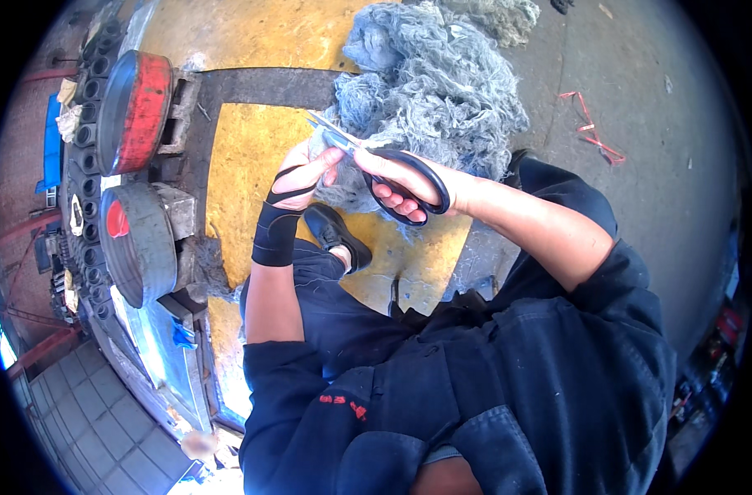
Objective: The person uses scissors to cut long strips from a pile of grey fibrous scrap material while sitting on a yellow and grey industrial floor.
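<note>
The right hand [403,176] was closed around the scissors [435,176], its fingers curled through a handle loop; the left hand [305,171] had its thumb and fingers bent close to the blades, though whether they pinched anything I could not tell. The scissors had large black handles and slim silvery blades pointing up and left, at the near edge of a tangled, fluffy grey-blue fibre heap [446,95]. The heap lay partly on yellow floor panels [248,165], near a black shoe [335,237]. Farther left stood a red-banded drum [149,111].
</note>
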### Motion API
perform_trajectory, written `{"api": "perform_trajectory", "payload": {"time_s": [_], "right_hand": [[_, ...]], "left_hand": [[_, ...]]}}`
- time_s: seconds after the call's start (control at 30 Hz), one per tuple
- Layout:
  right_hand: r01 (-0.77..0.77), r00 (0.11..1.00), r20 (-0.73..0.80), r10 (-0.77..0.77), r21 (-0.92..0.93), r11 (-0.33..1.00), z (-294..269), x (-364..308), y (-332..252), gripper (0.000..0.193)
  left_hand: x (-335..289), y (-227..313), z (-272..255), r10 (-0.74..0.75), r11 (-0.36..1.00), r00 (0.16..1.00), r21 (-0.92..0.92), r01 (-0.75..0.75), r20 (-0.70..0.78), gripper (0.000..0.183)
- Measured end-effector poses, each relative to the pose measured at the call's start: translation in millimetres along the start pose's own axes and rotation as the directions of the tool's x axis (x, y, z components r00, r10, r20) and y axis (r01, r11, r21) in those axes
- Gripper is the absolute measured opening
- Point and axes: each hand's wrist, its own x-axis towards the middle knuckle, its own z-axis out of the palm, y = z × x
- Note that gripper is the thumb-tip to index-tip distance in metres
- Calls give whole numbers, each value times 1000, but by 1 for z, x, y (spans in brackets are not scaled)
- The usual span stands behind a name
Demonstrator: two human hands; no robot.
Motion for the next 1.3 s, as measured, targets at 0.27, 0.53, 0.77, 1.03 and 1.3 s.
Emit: {"api": "perform_trajectory", "payload": {"time_s": [0.27, 0.53, 0.77, 1.03, 1.3], "right_hand": [[202, 846, -390, -363, -395, 896, -25, -3, -43, 61], [324, 871, -111, -478, -601, 730, -38, 25, -23, 29], [149, 729, -444, -521, -640, 754, -63, 6, -46, 19], [113, 268, -773, -575, -567, 816, -139, -42, -59, 20], [741, 142, -903, -404, -174, 649, -228, -74, -39, 19]], "left_hand": [[2, -4, 8, -44, 998, 998, -51, 41, -50, 20], [4, 9, 23, 2, 985, 1000, -174, -6, -22, 18], [-4, -1, 8, 76, 919, 961, -356, -171, -266, 33], [-46, -2, -60, 132, 988, 929, 122, -95, -345, 23], [-108, 45, -143, 230, 604, 774, 710, 362, -590, 31]]}}
